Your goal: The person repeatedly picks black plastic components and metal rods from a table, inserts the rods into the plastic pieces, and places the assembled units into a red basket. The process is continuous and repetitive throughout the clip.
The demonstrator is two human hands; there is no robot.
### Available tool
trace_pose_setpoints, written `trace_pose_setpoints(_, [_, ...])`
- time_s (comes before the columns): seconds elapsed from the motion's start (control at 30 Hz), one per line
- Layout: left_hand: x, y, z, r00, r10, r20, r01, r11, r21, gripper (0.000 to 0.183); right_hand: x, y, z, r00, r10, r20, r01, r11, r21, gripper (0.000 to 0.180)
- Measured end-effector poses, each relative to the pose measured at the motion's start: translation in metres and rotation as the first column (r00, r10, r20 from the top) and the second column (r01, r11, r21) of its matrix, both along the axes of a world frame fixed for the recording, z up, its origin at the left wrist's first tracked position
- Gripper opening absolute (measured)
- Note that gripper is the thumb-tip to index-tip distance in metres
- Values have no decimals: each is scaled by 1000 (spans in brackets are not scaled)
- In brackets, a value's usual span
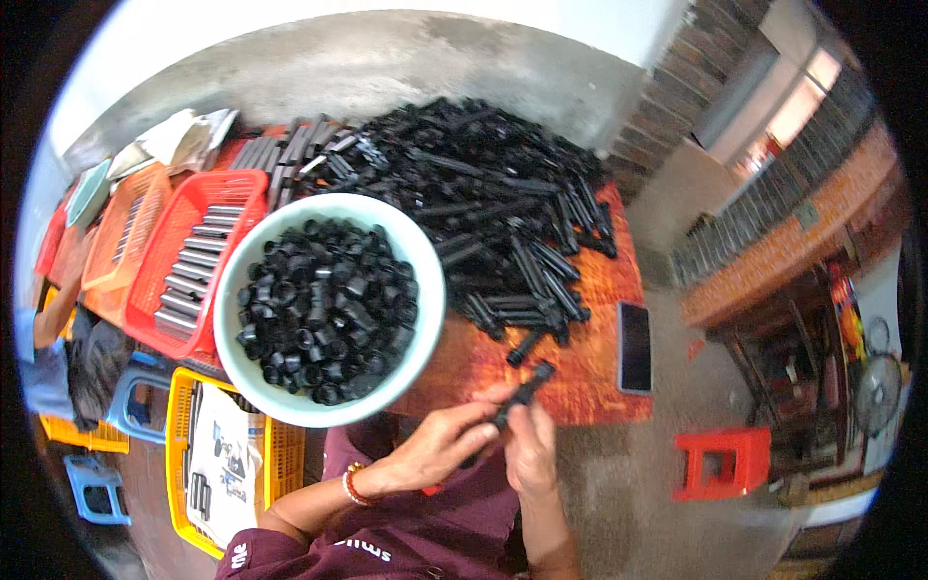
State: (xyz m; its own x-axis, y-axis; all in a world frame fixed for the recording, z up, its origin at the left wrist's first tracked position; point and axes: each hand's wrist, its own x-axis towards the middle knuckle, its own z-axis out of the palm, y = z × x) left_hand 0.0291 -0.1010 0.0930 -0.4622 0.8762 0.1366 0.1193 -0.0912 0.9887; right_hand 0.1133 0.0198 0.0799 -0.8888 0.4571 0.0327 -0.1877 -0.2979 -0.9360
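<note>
Above the near edge of the table, my left hand (444, 442) and my right hand (531, 449) both grip one dark tubular part (535, 380), which tilts up to the right. The fingers cover its middle and lower end. A red bead bracelet circles my left wrist. Just beyond the hands, a loose black tube (523, 348) lies on the orange patterned tabletop (598, 362). To the left stands a pale green bowl (431, 304) full of short black plastic caps or rings (326, 312). Behind these spreads a large heap of black tubes (500, 174).
A phone (634, 348) lies at the table's right edge. Left of the bowl are a red basket (145, 290) of tubes and an orange basket (156, 190). Below sits a yellow crate (286, 449). A co-worker's arm (58, 312) shows far left; a red stool (725, 460) stands right.
</note>
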Motion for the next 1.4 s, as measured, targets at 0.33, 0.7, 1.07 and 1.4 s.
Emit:
trace_pose_setpoints(0.33, [-135, -115, 79, 749, 567, -342, -599, 800, 14, 21, 6, 36, -34, 976, -73, 206, 76, 997, -7, 25])
trace_pose_setpoints(0.7, [-398, -102, 41, 294, 359, -886, -817, 576, -37, 19, 4, 39, -55, 957, -142, 252, 145, 989, 4, 27])
trace_pose_setpoints(1.07, [-457, -53, -30, 423, 47, -905, -891, 202, -406, 20, 2, 36, -53, 941, -184, 283, 171, 983, 71, 27])
trace_pose_setpoints(1.4, [-450, -75, 1, 176, 265, -948, -936, 344, -77, 21, 2, 35, -51, 955, -138, 261, 121, 989, 79, 25])
